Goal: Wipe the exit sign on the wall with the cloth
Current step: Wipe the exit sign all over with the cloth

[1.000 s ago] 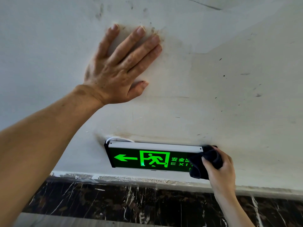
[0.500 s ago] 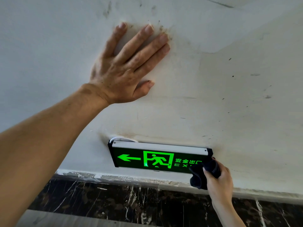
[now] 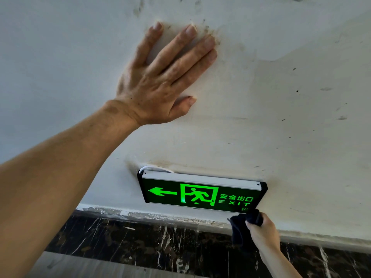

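A lit green exit sign [image 3: 200,194] with a black frame and silver top strip hangs low on the white wall [image 3: 281,117]. It shows an arrow, a running figure and the word EXIT. My right hand [image 3: 263,233] grips a dark cloth [image 3: 244,225] just below the sign's lower right corner, the cloth's top touching that corner. My left hand [image 3: 160,77] lies flat on the wall above the sign, fingers spread, holding nothing.
A white cable [image 3: 152,168] loops out behind the sign's top left. Below the wall runs a dark marble skirting [image 3: 160,243] with white veins, and a grey floor strip [image 3: 90,267] beneath it. The wall carries smudges and small dark specks.
My right hand has slid the cloth down from the sign's right end to just under its lower right corner, uncovering the EXIT lettering. The left hand stays pressed on the wall.
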Motion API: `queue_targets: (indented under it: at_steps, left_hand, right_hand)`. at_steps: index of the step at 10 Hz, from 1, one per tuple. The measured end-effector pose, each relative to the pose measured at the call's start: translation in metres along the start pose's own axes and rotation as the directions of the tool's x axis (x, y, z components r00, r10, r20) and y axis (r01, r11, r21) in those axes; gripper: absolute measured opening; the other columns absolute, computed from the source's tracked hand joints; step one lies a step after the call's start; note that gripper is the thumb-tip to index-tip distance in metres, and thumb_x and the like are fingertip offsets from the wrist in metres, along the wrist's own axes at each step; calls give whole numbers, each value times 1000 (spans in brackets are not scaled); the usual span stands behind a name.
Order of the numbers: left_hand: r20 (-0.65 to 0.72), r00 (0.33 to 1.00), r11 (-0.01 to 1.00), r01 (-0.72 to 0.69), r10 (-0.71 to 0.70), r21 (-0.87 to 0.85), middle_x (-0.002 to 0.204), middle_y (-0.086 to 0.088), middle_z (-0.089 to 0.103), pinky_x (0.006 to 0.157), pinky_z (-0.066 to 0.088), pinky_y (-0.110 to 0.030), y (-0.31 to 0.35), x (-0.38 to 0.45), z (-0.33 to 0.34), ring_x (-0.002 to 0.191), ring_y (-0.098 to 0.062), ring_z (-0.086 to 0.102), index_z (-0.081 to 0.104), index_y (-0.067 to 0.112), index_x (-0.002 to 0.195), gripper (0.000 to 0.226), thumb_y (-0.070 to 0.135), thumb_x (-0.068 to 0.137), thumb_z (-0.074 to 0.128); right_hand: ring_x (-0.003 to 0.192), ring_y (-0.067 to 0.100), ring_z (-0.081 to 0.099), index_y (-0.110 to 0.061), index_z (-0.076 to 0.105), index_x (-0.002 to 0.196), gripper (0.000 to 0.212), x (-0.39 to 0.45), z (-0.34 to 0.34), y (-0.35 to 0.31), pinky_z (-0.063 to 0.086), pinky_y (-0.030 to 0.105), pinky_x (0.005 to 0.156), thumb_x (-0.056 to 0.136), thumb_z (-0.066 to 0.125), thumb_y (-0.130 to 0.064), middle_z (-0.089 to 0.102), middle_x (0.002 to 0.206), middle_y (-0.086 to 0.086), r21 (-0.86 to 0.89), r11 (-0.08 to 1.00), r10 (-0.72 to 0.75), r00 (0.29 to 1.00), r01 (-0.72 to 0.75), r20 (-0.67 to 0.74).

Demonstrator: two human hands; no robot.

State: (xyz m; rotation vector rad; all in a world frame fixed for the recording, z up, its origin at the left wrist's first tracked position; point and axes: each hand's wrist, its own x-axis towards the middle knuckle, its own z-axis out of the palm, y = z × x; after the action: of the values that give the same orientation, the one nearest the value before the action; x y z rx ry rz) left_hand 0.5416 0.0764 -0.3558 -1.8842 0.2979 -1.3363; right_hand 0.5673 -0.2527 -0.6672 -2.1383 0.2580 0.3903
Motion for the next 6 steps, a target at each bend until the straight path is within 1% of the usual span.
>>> queue_targets:
  at_steps: [1,2,3,4,5,6]
  left_hand:
    - [6,1000,1000,8,-8,-5,158,-4,31,121,11,-53,1,0,-1,145,-29,30,30,13,158,73,51,96,40]
    - [0,1000,1000,0,0,-4,158,-3,32,118,18,-56,2,1,-2,144,-29,32,32,13,157,72,51,96,40]
    - [-7,1000,1000,2,-3,-18,157,-4,32,119,17,-55,1,2,-1,144,-30,33,32,13,157,72,51,96,40]
    - [-21,1000,1000,12,-12,-21,157,-4,33,121,12,-53,2,0,0,144,-30,33,32,14,156,71,51,97,37]
    - [-26,1000,999,13,-14,-30,157,-4,34,122,11,-52,3,0,1,144,-30,33,32,14,156,70,51,97,36]
    - [-22,1000,999,20,-21,-39,157,-3,33,122,11,-52,2,0,3,145,-30,32,31,14,157,72,51,95,38]
  right_hand:
    - [87,31,59,-13,63,110,29,-1,2,8,50,47,87,82,69,-10,64,94,11,113,973,192,978,-201,86]
    - [99,40,60,-10,60,122,40,-5,11,14,48,56,91,84,68,-3,63,108,19,500,744,363,896,-444,256]
    - [108,45,58,-15,59,124,42,-12,21,9,44,64,93,85,65,-2,62,117,20,631,586,349,861,-509,371]
    - [115,40,57,-16,60,123,39,-16,25,4,49,56,90,88,61,-1,62,121,16,715,561,184,905,-416,383]
    - [118,26,57,-21,62,117,34,-19,22,8,46,46,98,90,58,-1,66,122,-4,586,783,-13,937,-207,349]
    - [107,-23,43,-21,55,124,45,-16,33,9,25,16,109,86,59,3,40,96,-67,318,948,-127,931,12,343]
